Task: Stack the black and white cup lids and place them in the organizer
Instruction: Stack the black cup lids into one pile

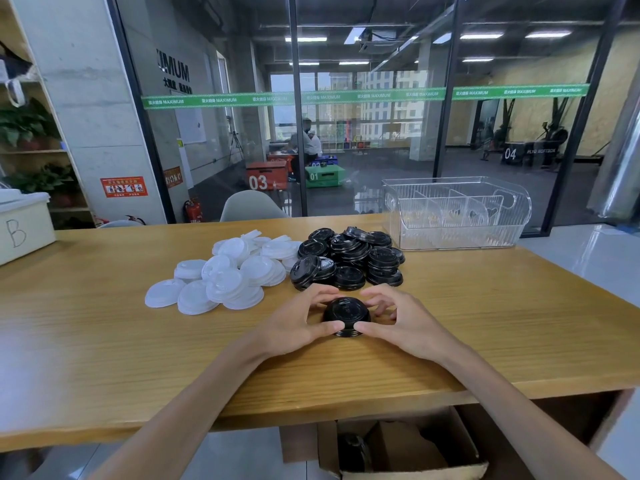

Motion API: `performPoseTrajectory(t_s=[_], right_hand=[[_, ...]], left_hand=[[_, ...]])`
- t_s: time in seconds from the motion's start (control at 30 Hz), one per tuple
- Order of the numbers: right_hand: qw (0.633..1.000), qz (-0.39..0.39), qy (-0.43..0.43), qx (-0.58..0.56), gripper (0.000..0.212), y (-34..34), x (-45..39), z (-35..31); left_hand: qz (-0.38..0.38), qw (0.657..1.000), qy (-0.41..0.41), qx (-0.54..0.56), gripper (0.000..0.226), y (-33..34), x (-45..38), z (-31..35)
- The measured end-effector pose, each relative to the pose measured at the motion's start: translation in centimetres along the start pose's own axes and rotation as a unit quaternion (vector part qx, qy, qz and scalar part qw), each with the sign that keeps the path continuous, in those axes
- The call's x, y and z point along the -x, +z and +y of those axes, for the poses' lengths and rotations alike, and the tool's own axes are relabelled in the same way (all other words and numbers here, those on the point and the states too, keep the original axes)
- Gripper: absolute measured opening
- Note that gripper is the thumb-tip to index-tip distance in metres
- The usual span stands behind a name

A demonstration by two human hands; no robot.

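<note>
bare wood lies open on the table [104, 341] to the left and right of both forearms and along the near edge. straight ahead the way is blocked by a loose heap of black lids [348, 259], with a heap of white lids [225, 277] just beside it on the left. behind the black heap, at the far right corner, stands the clear organizer [457, 213]. a white bin [20, 226] sits on the far left edge.

We see a smooth wooden tabletop [104, 327] with fine lines in it. The black lids [348, 258] are shiny plastic. The white lids [228, 271] look dull. The organizer [457, 216] is clear, ribbed plastic.
</note>
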State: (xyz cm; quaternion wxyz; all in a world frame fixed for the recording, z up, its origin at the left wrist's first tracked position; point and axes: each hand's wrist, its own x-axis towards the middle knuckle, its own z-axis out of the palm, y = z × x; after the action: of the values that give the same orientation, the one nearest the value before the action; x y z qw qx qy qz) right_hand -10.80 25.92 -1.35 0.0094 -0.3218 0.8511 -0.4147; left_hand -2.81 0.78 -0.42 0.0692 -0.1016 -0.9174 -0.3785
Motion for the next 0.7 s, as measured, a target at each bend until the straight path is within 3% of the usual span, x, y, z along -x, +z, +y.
performPoseTrajectory(t_s=[0.4,0.53,0.7], right_hand=[[1.0,-0.014,-0.02,0.005,0.046,0.2,0.2,-0.1],[0.999,-0.022,-0.018,-0.018,0.048,0.1,0.0,-0.5],[0.998,0.047,-0.031,-0.036,0.03,-0.3,-2.6,-2.5]], left_hand=[[0.0,1.0,-0.022,-0.018,0.081,-0.1,0.3,0.7],[0.005,0.999,-0.024,-0.029,0.067,-1.4,0.6,0.2],[-0.004,0.999,-0.035,-0.028,0.068,-2.8,1.8,-1.0]])
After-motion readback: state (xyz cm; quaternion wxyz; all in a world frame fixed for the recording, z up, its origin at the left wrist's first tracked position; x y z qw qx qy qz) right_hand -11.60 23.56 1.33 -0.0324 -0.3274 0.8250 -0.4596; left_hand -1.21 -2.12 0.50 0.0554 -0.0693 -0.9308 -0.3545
